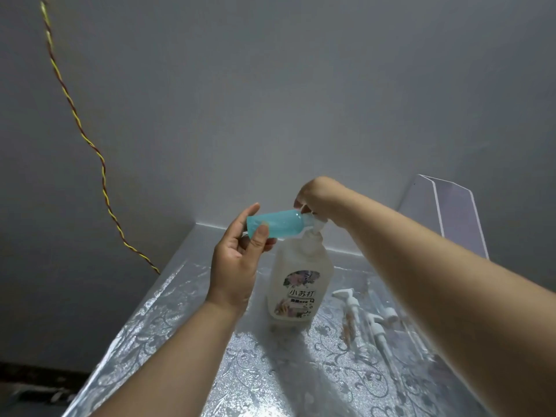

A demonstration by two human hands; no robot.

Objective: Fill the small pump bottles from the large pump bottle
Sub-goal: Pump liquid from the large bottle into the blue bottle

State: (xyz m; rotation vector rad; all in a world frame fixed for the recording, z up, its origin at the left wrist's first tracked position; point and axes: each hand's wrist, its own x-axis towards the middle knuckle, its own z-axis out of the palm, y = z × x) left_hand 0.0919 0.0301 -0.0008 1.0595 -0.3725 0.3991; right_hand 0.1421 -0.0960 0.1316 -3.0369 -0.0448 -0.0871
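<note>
A large whitish pump bottle (299, 281) with a flowered label stands upright on the silver patterned table (156, 335). My right hand (314, 198) rests on its white pump head (317, 225), fingers bent down over it. My left hand (237, 260) grips a small blue-green bottle (275, 224) near its base, thumb across its side. The small bottle lies almost level in the air, its open neck against the pump's spout. Whether liquid is flowing is not visible.
Loose white pump tops (349, 299) and clear small bottles (377, 326) lie on the table right of the large bottle, partly under my right forearm. A clear acrylic stand (451, 212) rises at the back right. A twisted red-yellow wire (90, 142) hangs on the wall at left.
</note>
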